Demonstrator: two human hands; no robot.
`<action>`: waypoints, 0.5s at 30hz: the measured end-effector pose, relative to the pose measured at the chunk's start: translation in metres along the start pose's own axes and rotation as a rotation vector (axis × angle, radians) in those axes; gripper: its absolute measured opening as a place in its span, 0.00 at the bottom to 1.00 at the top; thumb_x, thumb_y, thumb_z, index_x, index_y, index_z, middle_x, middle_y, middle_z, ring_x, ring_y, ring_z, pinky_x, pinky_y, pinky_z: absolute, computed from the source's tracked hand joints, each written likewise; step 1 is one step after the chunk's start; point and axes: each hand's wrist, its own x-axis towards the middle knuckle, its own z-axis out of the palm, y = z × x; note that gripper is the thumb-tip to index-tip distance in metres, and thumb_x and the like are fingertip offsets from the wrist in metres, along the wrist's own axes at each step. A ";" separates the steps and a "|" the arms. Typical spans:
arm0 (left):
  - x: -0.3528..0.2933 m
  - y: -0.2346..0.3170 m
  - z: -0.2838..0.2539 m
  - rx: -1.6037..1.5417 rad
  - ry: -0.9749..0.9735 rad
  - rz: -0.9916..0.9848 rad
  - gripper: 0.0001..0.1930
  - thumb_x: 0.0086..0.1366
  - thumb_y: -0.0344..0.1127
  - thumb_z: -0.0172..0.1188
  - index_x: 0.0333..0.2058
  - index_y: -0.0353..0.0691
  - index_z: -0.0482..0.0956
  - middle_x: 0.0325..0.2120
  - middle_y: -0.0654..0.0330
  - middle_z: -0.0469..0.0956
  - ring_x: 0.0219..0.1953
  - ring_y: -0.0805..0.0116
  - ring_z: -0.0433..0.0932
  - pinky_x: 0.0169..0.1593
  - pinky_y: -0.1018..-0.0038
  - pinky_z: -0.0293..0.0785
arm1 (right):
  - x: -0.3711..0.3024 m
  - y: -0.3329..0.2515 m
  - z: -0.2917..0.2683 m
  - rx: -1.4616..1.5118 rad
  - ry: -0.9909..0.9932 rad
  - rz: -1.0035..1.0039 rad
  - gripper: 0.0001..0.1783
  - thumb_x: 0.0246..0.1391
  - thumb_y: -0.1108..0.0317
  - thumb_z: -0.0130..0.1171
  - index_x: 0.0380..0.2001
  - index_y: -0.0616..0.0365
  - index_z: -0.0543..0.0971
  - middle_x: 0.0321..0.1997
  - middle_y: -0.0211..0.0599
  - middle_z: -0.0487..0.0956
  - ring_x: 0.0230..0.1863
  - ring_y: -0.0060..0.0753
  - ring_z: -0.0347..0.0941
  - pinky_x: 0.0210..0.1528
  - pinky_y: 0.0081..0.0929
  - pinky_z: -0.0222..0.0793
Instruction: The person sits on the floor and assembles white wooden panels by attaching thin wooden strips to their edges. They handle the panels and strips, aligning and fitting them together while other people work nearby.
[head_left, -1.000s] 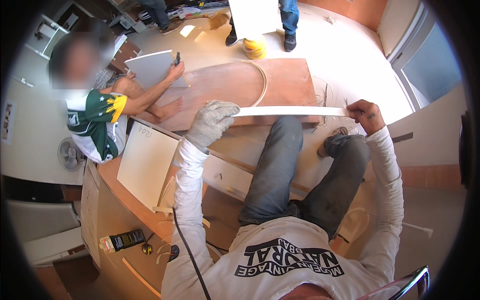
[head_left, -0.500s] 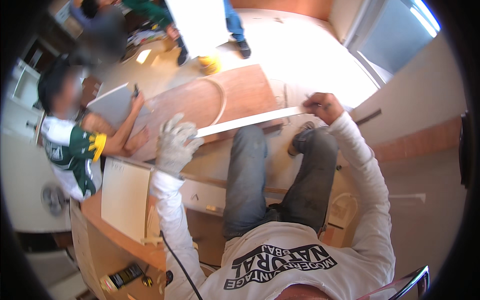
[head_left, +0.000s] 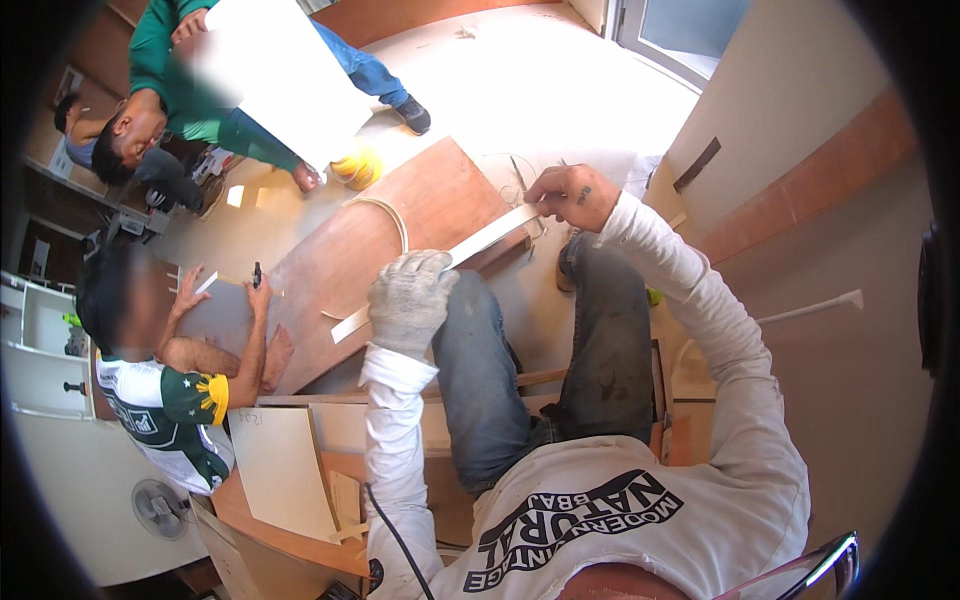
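White strip (head_left: 490, 236) was held slantwise near the person's knees (head_left: 466, 305), and part of the reddish-brown board (head_left: 450, 185) was hidden behind it. By the gloved left hand (head_left: 410, 302) it was gripped along its length, the fingers being curled closed around it, and its lower end was left sticking out past the glove. By the bare right hand (head_left: 578, 198) the upper end was pinched, with the fingers drawn together. Whether the board was touched by the strip could not be told. To the left, a black tool (head_left: 257, 274) was held by a seated co-worker (head_left: 160, 410).
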 end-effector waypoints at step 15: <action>0.050 0.037 0.053 -0.215 0.128 -0.064 0.07 0.50 0.31 0.65 0.30 0.38 0.80 0.32 0.57 0.80 0.36 0.60 0.79 0.41 0.68 0.74 | -0.005 0.036 0.054 0.356 0.252 -0.079 0.17 0.42 0.72 0.65 0.39 0.57 0.78 0.40 0.37 0.76 0.42 0.35 0.72 0.45 0.31 0.68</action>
